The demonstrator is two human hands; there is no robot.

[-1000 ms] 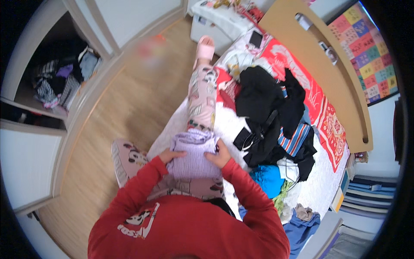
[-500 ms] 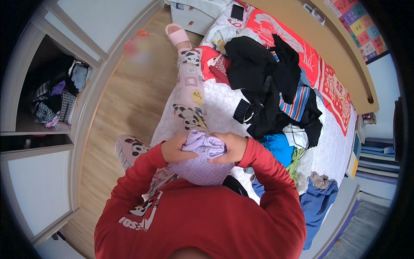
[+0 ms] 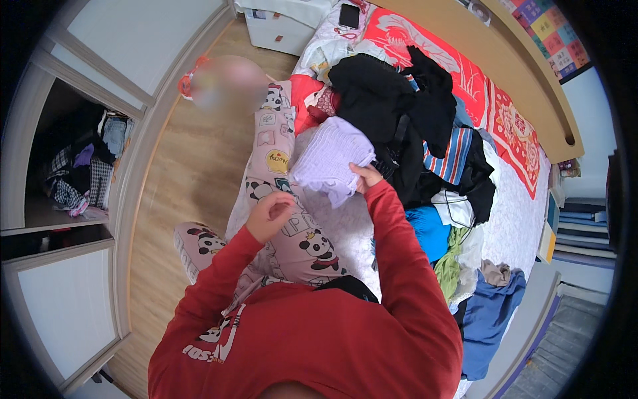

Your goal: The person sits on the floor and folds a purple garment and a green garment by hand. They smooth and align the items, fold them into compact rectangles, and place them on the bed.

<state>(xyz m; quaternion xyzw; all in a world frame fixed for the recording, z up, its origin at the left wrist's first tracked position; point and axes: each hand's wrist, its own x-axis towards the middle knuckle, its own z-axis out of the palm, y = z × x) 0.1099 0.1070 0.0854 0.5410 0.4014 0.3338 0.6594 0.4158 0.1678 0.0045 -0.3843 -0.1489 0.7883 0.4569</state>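
A lavender crinkled-fabric garment [image 3: 337,158], loosely bunched, hangs over the bed beside the dark clothes pile. My right hand [image 3: 365,177] pinches its near right edge between thumb and fingers. Apart from it, my left hand [image 3: 271,216] hovers over my panda-print trouser leg [image 3: 318,249] with fingers loosely curved and nothing between them. Behind the garment lies a heap of black clothes [image 3: 379,90], with a striped orange, blue and white piece [image 3: 452,156] on its right side.
Blue [image 3: 425,233] and green [image 3: 452,256] clothes lie on the bed at right, near a dark blue garment [image 3: 488,326] at the edge. A phone [image 3: 349,16] rests at the far end. Left across the wooden floor [image 3: 176,193], an open wardrobe compartment [image 3: 50,216] holds clothes.
The lavender garment has moved from my lap, where both hands gripped it, forward onto the bed side. My left hand has let go; my right hand still holds it.
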